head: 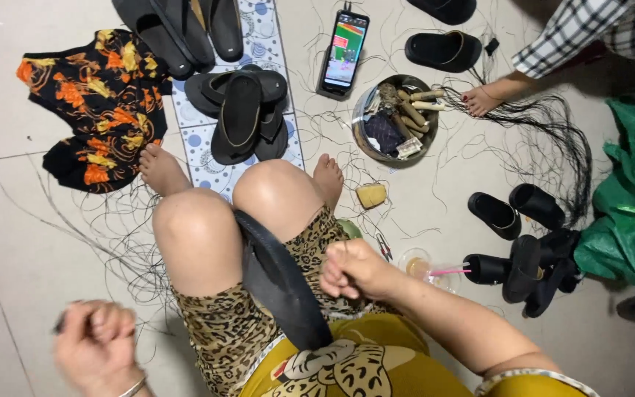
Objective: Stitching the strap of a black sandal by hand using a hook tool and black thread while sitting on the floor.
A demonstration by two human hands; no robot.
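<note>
Seated person, viewed from above: a black sandal sole point(281, 283) is clamped between the knees, its near end against the yellow shirt point(376, 364). The right hand point(354, 268) — grip pinched narrow on a thin black thread point(336, 254) — rests just right of the sole; the left hand point(97, 345), near left and blurred, is fisted on a thread end. On the floor point(9, 220) beyond lie loose threads, a metal bowl point(396, 117) of tools, a phone point(344, 53) and black sandals point(240, 110); another person's hand point(481, 99) reaches in far right.

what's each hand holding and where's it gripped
The left hand is a blurred fist around a small dark thing; its kind cannot be told. The right hand looks pinched on a thin thread. The black sandal is clamped between the knees, not held.
</note>
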